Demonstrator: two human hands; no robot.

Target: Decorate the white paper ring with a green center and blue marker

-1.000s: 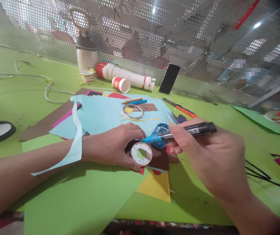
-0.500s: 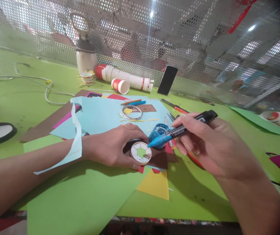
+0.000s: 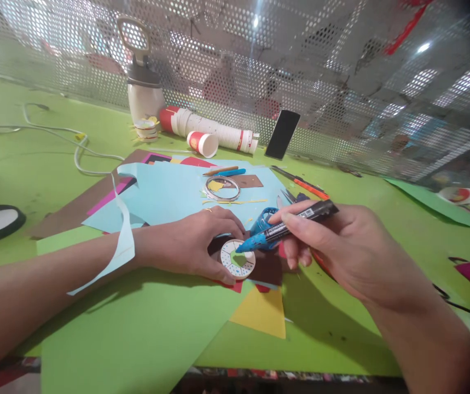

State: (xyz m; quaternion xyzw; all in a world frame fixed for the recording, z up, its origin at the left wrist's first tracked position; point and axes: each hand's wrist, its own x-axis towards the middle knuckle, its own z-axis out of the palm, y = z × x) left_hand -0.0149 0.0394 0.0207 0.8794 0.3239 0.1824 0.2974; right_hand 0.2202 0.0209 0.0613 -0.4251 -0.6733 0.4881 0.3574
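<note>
My left hand curls its thumb and fingers around the left side of a small round disc, which has a white ring with black lines and blue dots and a green centre. In my right hand is a blue-tipped black permanent marker, its tip over the upper part of the disc. Brown paper lies under the disc. Blue-handled scissors are partly hidden behind the marker. A curled light-blue paper strip hangs across my left forearm.
Light-blue sheets hold a tape ring and pencils. Behind are stacked paper cups, a white bottle, a phone and a perforated screen. Green paper and yellow paper lie in front.
My right hand has moved left with the marker, whose tip has shifted from the disc's upper right towards its upper middle. My left hand stays around the disc.
</note>
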